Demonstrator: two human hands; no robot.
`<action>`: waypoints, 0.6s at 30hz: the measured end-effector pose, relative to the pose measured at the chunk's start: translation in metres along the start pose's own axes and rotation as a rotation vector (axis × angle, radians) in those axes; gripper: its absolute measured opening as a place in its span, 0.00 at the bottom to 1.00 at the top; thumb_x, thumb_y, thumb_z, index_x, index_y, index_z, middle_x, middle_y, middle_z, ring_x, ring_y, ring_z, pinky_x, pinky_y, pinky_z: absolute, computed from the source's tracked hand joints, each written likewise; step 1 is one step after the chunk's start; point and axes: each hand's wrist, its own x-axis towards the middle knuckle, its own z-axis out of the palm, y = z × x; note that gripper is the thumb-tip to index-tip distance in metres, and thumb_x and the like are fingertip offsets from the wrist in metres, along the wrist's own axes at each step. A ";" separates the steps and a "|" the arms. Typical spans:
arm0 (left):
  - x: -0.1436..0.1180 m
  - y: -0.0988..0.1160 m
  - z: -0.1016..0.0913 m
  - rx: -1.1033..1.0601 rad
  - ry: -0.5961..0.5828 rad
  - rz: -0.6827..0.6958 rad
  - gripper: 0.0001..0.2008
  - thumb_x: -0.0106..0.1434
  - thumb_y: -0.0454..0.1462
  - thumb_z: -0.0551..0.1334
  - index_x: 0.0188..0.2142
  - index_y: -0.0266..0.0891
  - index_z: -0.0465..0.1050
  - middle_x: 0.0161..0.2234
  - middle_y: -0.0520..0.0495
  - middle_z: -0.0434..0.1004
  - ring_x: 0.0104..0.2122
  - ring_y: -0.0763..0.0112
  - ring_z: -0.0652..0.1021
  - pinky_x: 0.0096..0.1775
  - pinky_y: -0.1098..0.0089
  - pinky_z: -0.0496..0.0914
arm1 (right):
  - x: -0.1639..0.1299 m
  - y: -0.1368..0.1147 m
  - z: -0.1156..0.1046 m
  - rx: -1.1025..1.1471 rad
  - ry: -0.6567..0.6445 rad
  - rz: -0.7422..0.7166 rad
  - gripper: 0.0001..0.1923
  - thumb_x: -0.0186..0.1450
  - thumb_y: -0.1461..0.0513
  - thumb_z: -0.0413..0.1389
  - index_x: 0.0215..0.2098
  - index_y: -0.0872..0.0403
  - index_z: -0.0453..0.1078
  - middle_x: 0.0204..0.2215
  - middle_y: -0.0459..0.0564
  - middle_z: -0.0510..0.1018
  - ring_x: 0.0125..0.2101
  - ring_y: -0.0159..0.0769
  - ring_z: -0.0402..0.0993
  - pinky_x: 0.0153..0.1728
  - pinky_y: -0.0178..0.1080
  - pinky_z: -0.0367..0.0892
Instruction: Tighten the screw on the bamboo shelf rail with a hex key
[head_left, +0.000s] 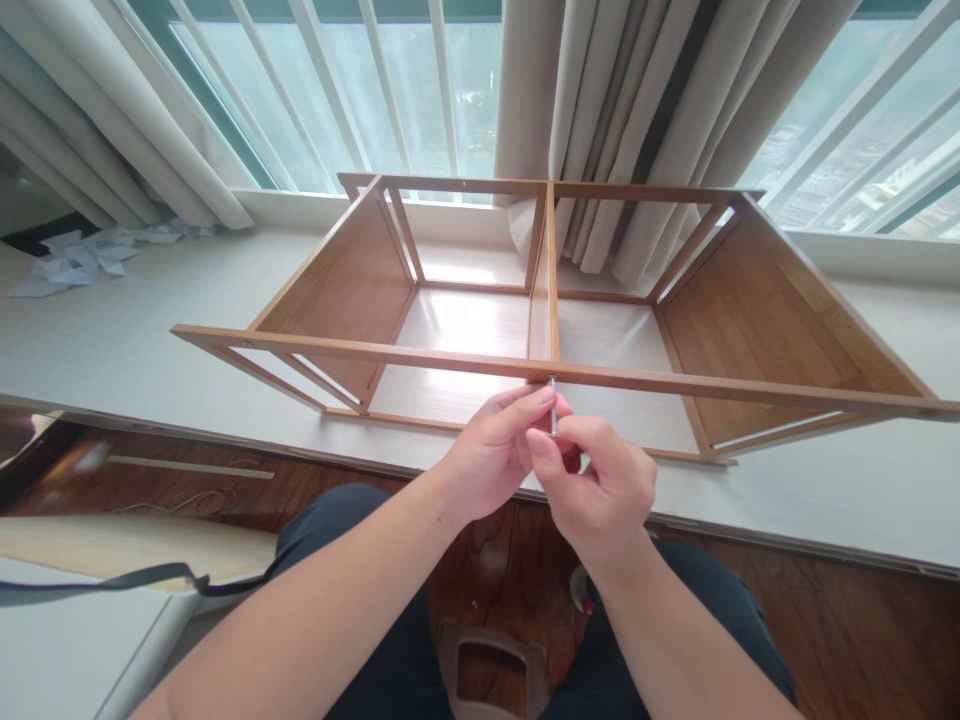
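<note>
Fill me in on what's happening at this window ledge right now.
A person sits facing a wooden shelf frame that lies on the white window ledge. Both hands meet at the frame's front rail, where the middle divider joins it. The left hand and the right hand pinch a thin metal tool that stands upright with its tip at the rail. Crumpled paper lies at the far left.

Daylight comes through a wide barred window point(337, 90) across the top of the frame. Beige curtains point(637, 110) hang at upper centre and upper left. A white sill ledge point(135, 330) spans the middle, with crumpled paper point(82, 258) at far left. Dark wooden floor point(862, 620) fills the bottom.
</note>
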 end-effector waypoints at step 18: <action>0.000 0.000 -0.001 -0.005 0.063 -0.011 0.12 0.60 0.42 0.72 0.29 0.34 0.79 0.25 0.49 0.76 0.26 0.74 0.76 0.32 0.73 0.70 | -0.002 -0.001 0.001 -0.013 0.016 0.039 0.13 0.69 0.61 0.58 0.27 0.52 0.67 0.16 0.38 0.64 0.15 0.25 0.57 0.18 0.31 0.58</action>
